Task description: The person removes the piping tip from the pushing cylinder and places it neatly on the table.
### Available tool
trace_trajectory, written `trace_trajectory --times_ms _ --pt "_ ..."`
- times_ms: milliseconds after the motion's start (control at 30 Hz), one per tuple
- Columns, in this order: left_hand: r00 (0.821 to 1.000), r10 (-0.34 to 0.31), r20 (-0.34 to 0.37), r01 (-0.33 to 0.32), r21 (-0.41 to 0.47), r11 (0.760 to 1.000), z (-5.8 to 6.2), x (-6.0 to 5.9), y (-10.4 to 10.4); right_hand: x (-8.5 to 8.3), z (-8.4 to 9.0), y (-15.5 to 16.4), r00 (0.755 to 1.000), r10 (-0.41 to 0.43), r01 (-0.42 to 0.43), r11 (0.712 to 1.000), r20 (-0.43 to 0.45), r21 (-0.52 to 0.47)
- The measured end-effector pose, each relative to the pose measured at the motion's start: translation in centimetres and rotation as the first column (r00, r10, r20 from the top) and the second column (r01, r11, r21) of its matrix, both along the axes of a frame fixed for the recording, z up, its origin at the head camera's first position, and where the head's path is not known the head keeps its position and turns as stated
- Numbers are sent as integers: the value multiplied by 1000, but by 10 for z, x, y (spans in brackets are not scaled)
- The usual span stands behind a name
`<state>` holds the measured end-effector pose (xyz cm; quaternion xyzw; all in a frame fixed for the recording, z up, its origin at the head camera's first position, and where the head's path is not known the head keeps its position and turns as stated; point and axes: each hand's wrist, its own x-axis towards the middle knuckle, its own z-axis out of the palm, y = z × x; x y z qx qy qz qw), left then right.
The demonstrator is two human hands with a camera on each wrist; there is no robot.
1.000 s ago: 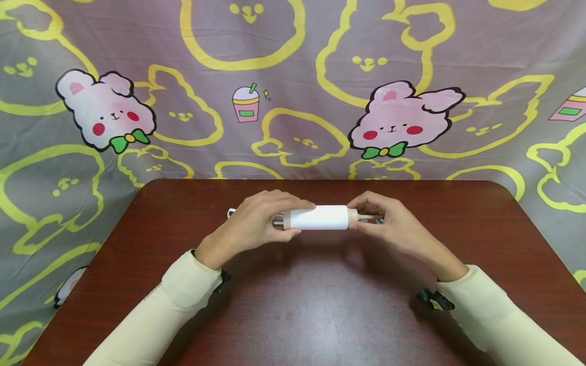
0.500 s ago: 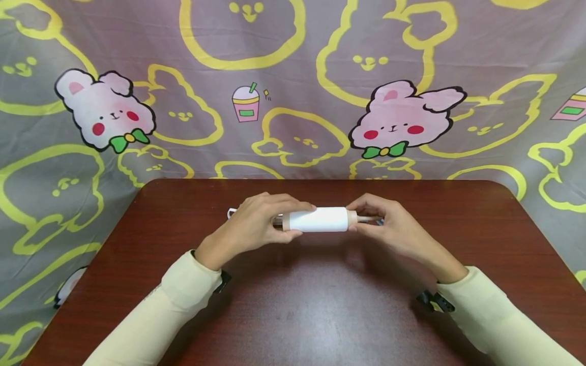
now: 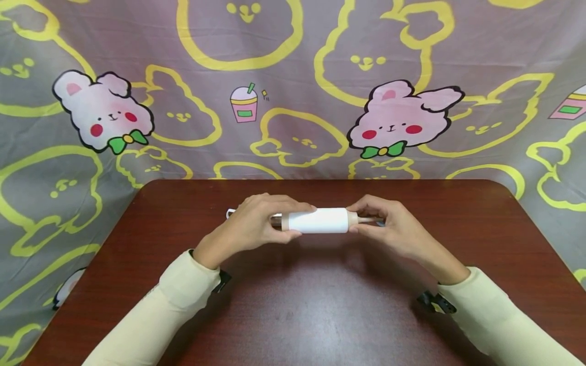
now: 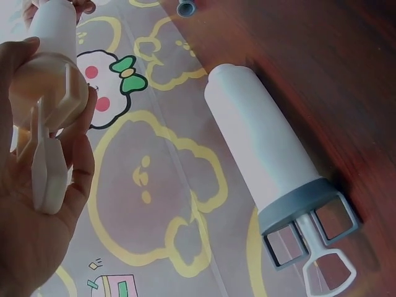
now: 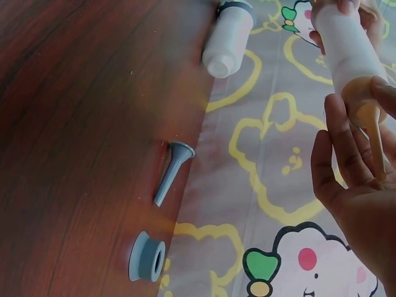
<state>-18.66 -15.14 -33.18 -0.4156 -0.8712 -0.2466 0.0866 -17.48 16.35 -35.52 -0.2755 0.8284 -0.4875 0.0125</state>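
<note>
A white sausage stuffer (image 3: 318, 220) with beige ends is held level between both hands above the table. My left hand (image 3: 247, 221) grips its left end, thumb and fingers around the beige end cap (image 4: 46, 90) with its flat handle, as the left wrist view shows. My right hand (image 3: 398, 223) pinches the beige end cap at the right, from which a thin beige nozzle (image 5: 375, 145) runs over the palm. The left hand hides most of what lies behind it in the head view.
A second white stuffer (image 4: 260, 136) with a grey-blue cap and looped white plunger lies on the dark wood table (image 3: 311, 315). A grey-blue funnel nozzle (image 5: 170, 173) and grey-blue ring (image 5: 148, 257) lie there too. Behind hangs a patterned cloth (image 3: 293, 137).
Both hands and the stuffer have come down very slightly in the head view. The grip of each hand stays the same.
</note>
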Motion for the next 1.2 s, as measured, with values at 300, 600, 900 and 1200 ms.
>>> trace_trajectory --times_ms 300,600,900,1200 --pt "997 -36 67 32 48 998 3 -2 1 3 1 0 1000 9 -9 1000 -9 -23" --pt "966 -49 256 15 133 991 1 -4 1 5 1 2 994 -3 6 1000 -107 29" --pt "961 -36 276 -2 136 991 2 -5 0 8 2 0 994 -26 26 1000 -108 2" --pt "970 -34 239 4 125 992 4 -3 1 9 3 0 999 -32 30 998 -31 -50"
